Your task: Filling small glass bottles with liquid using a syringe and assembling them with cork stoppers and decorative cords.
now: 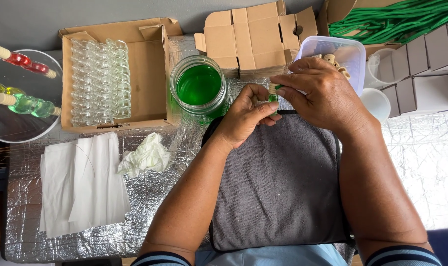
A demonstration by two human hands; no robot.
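Small glass bottle point(273, 96) with green liquid sits in the upper middle of the frame, mostly hidden between the two hands, just above the top edge of the grey cloth point(278, 182). Left hand point(246, 116) is closed around the lower part of the bottle, with fingers curled and the thumb pressed on its side. Right hand point(320, 93) comes from the right side, and its fingertips are pinched together on the cork point(272, 87) at the top of the bottle. How deep the cork sits, I cannot tell.

Left of the hands, a glass jar point(199, 86) holds green liquid. Further left, an open cardboard box point(147, 74) contains rows of empty small bottles point(98, 81). At the upper left edge, a round glass bowl point(2, 130) holds filled bottles, red and green. A stack of white paper napkins point(81, 184) and one crumpled napkin point(147, 156) lie in the lower left, on the silver foil surface point(426, 162). Behind the right hand stands a clear plastic container point(344, 51) with more corks.
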